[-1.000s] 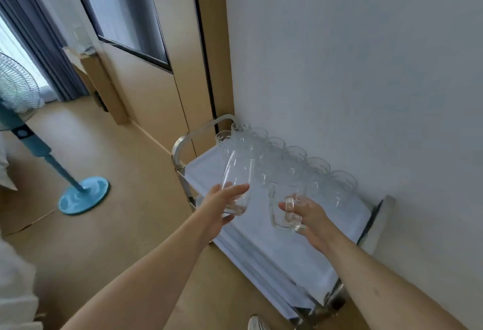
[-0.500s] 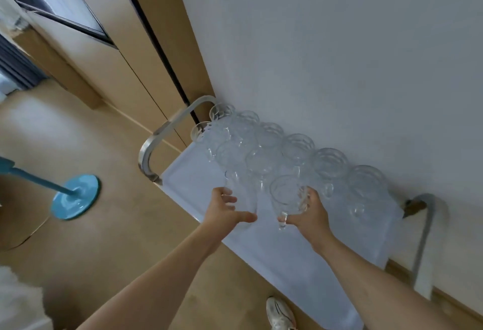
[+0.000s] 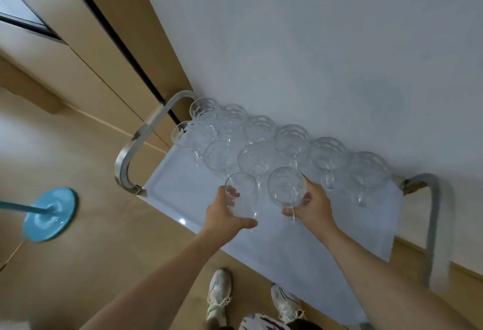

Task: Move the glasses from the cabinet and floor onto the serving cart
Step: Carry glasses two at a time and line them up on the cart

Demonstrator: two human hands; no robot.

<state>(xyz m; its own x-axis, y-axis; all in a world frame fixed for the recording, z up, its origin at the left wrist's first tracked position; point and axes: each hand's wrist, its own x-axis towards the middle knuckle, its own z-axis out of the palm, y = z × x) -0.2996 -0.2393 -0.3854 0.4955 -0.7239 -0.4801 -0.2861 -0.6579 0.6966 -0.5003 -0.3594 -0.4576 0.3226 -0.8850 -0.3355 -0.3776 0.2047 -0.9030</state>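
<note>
The serving cart (image 3: 300,256) has a white top and stands against the wall. Several clear glasses (image 3: 292,138) fill its far side in two rows. My left hand (image 3: 222,218) grips a clear stemless glass (image 3: 241,193) over the cart's near half, just in front of the rows. My right hand (image 3: 313,206) holds a second clear glass (image 3: 286,185) by its bowl, beside the first and close to the standing ones. Whether either held glass touches the cart top is unclear.
Metal handles curve up at the cart's left end (image 3: 141,146) and right end (image 3: 433,214). A white wall runs behind the cart. A blue fan base (image 3: 49,214) sits on the tan floor at left. My white shoes (image 3: 219,295) stand at the cart's near edge.
I have stepped closer and now look down on the cart. Both hands have carried their glasses forward and lower, up to the rows of standing glasses.
</note>
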